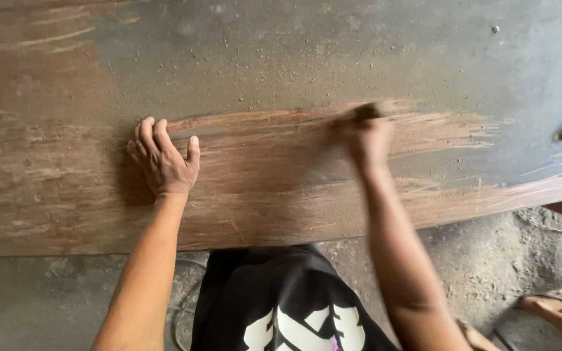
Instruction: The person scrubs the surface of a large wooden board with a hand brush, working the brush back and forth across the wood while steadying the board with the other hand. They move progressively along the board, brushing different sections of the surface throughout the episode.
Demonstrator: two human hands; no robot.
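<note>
My left hand [164, 162] flat, fingers open on board [261, 188]; right hand [367, 136] blurred, fingers closed on sanding pad [367, 112]. Risk, I think: pad slips on dust, knuckles scrape.

Both arms are bare from above the elbow down, with no sleeves, watch, rings or gloves on the left hand [164, 162] or the right hand [367, 140]. The black garment [274, 292] at the waist carries a large white printed design.
</note>
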